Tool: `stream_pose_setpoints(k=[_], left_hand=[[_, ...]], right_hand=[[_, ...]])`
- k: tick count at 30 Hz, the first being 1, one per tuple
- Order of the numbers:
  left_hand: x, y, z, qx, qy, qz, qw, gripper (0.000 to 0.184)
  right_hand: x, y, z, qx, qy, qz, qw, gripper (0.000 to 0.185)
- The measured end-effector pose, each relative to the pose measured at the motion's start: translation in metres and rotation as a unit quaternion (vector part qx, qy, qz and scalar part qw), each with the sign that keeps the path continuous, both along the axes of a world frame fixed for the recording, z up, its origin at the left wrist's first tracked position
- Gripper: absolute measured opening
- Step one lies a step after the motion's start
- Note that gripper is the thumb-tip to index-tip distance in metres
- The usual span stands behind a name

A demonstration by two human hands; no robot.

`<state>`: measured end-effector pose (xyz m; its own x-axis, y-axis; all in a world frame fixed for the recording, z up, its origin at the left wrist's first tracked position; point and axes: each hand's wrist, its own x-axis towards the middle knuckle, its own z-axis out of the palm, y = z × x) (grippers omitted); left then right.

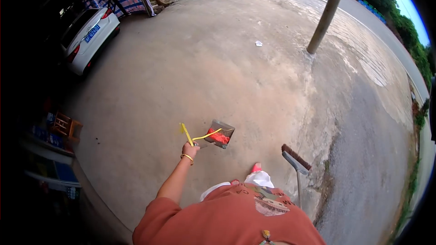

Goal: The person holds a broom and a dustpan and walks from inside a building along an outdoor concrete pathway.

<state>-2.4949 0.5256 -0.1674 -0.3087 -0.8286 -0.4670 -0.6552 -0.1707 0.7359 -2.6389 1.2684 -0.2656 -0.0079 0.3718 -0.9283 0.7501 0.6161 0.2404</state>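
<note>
My left hand (pixel 190 149), with a bracelet at its wrist, is closed at the handle end of a dustpan (pixel 221 123). A yellow strip (pixel 186 134) sticks up from the same hand, and another thin yellow piece runs over to the pan. Red material (pixel 219 137) lies inside the dustpan. To the right, a broom (pixel 295 159) has its brown bristles facing up and away, its pole running down beside my body. My right hand is hidden from this view.
A white scrap (pixel 258 43) lies on the concrete ground (pixel 181 72). A pole (pixel 328 13) stands at the upper right. A white car (pixel 88 41) is parked at the upper left. A wooden stool (pixel 63 124) and shelves stand at the left. Gravelly ground borders the right.
</note>
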Motion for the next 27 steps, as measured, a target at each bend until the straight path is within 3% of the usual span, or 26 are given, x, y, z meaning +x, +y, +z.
stream_pose_setpoints(k=[4, 8, 15, 17, 19, 20, 22, 24, 27], left_hand=[[-0.076, -0.022, -0.029, -0.002, -0.032, 0.008, 0.999, 0.026], [-0.181, -0.060, -0.043, -0.028, -0.085, 0.032, 0.995, 0.020], [-0.355, -0.108, -0.068, -0.001, -0.060, 0.035, 0.998, 0.025], [-0.372, -0.143, -0.087, -0.026, -0.044, 0.024, 0.998, 0.022], [-0.409, -0.179, -0.066, 0.006, -0.063, 0.052, 0.997, 0.024], [-0.446, -0.193, -0.076, 0.004, -0.034, 0.056, 0.998, 0.024], [-0.513, -0.224, -0.089, 0.009, -0.024, 0.062, 0.998, 0.024], [-0.588, -0.262, -0.107, 0.033, -0.049, 0.058, 0.997, 0.024], [-0.659, -0.320, -0.151, 0.037, -0.044, 0.038, 0.998, 0.024]], right_hand=[[-0.119, -0.046, -0.032, -0.014, 0.021, -0.005, 1.000, 0.041], [-0.234, -0.066, -0.075, -0.021, 0.020, -0.015, 0.999, 0.041], [-0.364, -0.030, -0.119, -0.041, 0.020, -0.070, 0.997, 0.041], [-0.426, -0.091, -0.118, -0.071, 0.073, -0.035, 0.994, 0.038], [-0.501, -0.173, -0.117, -0.090, 0.135, 0.010, 0.987, 0.034], [-0.556, -0.230, -0.079, -0.067, 0.070, 0.094, 0.991, 0.032], [-0.593, -0.297, -0.061, -0.042, 0.136, -0.097, 0.985, 0.030], [-0.652, -0.342, -0.082, -0.074, 0.155, -0.064, 0.983, 0.027], [-0.709, -0.417, -0.079, -0.052, 0.136, -0.101, 0.984, 0.022]])
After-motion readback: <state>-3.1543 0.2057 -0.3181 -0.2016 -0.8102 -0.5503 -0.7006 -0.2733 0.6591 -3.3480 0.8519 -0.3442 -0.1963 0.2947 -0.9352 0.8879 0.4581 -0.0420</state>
